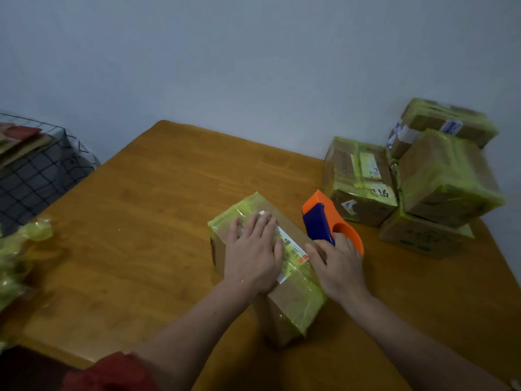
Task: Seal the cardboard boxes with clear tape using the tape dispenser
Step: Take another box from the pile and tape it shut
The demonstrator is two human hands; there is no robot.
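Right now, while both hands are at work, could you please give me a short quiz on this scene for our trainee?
1. True or false: the left hand lies flat on top of the box in front of the person.
2. Which hand grips the orange and blue tape dispenser? A) left hand B) right hand C) neither
3. Fill in: the stack of taped boxes stands at the far ____ corner of the table.
Key: 1 true; 2 B; 3 right.
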